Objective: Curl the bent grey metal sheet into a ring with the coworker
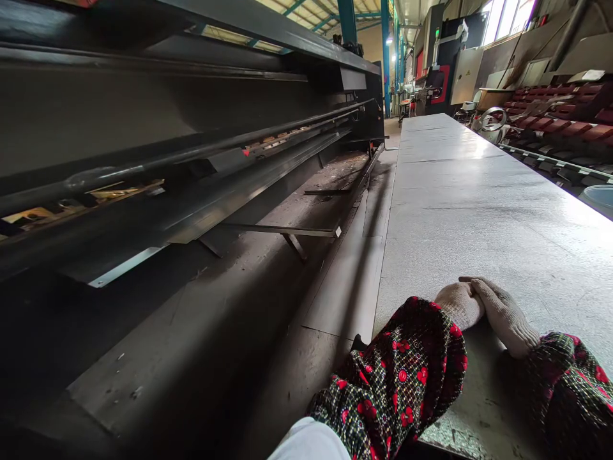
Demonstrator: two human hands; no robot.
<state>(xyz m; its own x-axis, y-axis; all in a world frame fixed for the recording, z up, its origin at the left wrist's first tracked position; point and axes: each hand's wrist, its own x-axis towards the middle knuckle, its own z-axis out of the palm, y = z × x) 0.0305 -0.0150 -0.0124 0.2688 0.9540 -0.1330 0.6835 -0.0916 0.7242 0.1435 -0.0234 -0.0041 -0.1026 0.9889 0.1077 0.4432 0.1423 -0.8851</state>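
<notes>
My left hand [458, 305], in a pale knit glove, rests at the near end of a long grey metal sheet [445, 211]. My right hand [504, 317], gloved the same way, lies against it, its fingers stretched out and touching the left hand. The left fingers are turned away and hidden, so I cannot see how they are bent. No tool or part shows in the right hand. Both forearms wear dark sleeves [407, 377] with red flowers, and the arms lean over the sheet's near edge.
A long black machine [119, 108] runs along the left, with a thin bracket bar [287, 230] jutting out low. Flat metal sheets [345, 281] lie on the floor between. Red slatted racks [565, 108] and a pale tub [598, 197] stand right. A red-and-black machine [438, 83] is at the back.
</notes>
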